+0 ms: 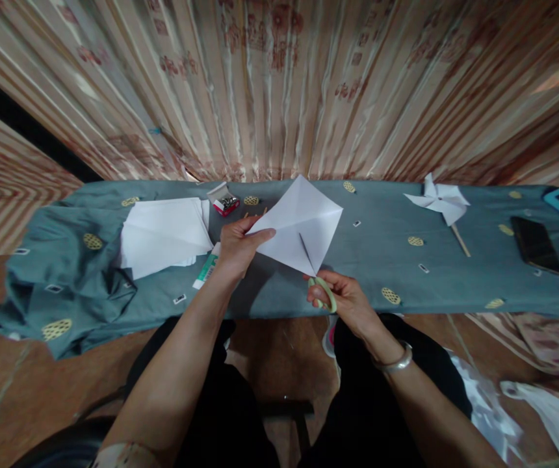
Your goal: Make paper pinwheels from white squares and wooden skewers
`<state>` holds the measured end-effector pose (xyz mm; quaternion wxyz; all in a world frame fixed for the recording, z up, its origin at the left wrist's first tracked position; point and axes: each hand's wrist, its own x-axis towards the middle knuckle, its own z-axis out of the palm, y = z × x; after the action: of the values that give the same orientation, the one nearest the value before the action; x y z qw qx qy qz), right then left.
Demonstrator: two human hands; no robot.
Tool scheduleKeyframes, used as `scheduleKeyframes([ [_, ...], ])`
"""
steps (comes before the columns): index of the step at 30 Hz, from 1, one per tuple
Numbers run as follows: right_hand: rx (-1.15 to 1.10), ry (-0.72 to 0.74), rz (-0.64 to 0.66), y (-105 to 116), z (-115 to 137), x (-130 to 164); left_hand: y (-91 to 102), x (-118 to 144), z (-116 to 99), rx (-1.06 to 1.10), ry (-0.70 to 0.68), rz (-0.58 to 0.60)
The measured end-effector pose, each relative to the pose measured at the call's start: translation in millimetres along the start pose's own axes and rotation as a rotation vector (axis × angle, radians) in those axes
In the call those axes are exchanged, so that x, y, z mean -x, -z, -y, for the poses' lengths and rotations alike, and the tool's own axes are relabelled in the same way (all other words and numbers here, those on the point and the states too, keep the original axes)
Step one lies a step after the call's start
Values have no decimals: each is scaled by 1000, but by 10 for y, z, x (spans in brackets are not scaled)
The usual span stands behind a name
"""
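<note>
Left hand point(238, 247) pinches the paper square point(299, 224) by its left corner; right hand point(340, 299) grips scissors point(316, 273), blades in the paper — held so loosely, the cut could wander or tear.

Creased white paper square point(299, 224), held tilted above the table; green-handled scissors point(319, 279), blades entering its lower corner.

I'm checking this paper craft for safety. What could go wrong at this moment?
The right hand works scissors into a white paper square that the left hand holds in the air by one edge. Unsupported, the sheet may flex, so the cut could wander or tear. The blades point up toward the left hand's side, so a slip might nick its fingers.
</note>
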<state>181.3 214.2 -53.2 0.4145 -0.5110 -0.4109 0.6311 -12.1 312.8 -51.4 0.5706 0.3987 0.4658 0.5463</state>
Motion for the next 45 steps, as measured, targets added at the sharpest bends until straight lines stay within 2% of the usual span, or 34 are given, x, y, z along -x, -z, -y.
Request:
scheduleKeyframes([
  [25, -16, 14, 53, 4, -19, 41, -9, 7, -17, -6, -46, -28],
  [45, 47, 20, 49, 17, -6, 29, -22, 46, -38, -27, -20, 24],
])
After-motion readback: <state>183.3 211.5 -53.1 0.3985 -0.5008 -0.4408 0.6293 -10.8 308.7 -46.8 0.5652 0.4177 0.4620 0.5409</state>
